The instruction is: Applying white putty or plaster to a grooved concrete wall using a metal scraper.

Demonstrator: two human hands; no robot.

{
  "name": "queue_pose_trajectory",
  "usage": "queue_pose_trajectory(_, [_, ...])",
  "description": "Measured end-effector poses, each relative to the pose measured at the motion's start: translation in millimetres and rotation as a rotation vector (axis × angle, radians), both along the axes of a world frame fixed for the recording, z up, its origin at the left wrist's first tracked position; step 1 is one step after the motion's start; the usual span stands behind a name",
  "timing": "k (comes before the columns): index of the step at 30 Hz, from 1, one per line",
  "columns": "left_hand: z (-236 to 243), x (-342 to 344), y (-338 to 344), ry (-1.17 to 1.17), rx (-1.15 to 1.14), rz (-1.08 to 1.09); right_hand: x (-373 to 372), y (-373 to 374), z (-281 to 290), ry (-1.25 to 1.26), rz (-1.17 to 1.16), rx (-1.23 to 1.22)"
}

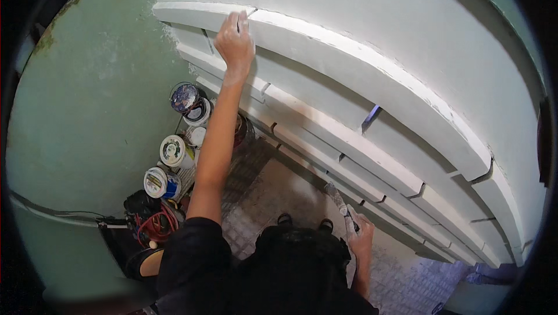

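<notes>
My left hand (235,40) is raised to the white top ledge (347,47) of a curved, shelved wall structure. Its fingers are curled against the ledge's edge beside a narrow gap; whatever they may hold is hidden. Low at my right, my right hand (361,231) grips a plaster-smeared putty knife (340,201), whose blade points up toward the lower white slats (383,204). Rough white filler lines the upper ledge, and dark slots break several of the slats.
Several paint buckets (172,151) line the green wall (87,111) at left, above tangled red hoses or cables (157,225). A cable runs along that wall. Dusty floor (261,196) shows below around my sandalled feet.
</notes>
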State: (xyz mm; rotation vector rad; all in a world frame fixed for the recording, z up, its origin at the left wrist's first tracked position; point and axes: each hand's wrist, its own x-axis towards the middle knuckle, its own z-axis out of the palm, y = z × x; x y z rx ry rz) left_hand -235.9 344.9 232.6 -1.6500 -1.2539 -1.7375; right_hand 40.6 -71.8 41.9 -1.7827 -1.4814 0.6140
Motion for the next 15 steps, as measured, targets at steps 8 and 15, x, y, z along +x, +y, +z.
queue_pose_trajectory(8, [17,3,-4,-0.083,0.025,-0.062,0,5,-15,-0.007,0.064,0.016])
queue_pose_trajectory(15, [-38,9,-17,-0.028,-0.052,-0.084,-10,18,-8,-0.025,0.064,0.104])
